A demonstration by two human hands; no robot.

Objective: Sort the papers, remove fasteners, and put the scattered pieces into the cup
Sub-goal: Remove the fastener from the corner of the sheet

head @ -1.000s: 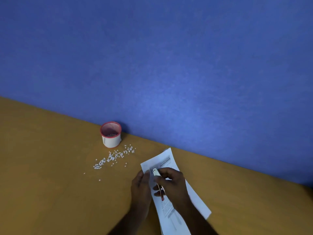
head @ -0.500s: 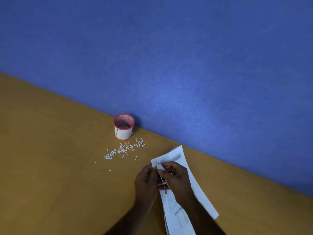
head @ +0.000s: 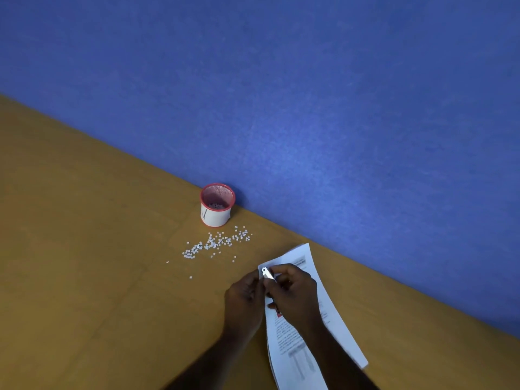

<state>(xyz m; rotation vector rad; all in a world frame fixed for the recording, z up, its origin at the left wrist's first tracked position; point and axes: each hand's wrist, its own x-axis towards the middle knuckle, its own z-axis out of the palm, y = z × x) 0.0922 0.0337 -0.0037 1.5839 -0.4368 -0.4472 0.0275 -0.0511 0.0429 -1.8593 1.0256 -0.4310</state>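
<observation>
Right hand (head: 295, 294) grips a small metal tool (head: 267, 273) at the papers' (head: 304, 347) top-left corner; left hand (head: 244, 299) pinches that corner. Pieces (head: 216, 243) and cup (head: 216, 205) lie up-left, nearer the left hand.

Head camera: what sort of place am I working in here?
Probably an office desk: a brown desktop against a blue wall, printed papers, and a mesh cup beside scattered white pieces.
</observation>
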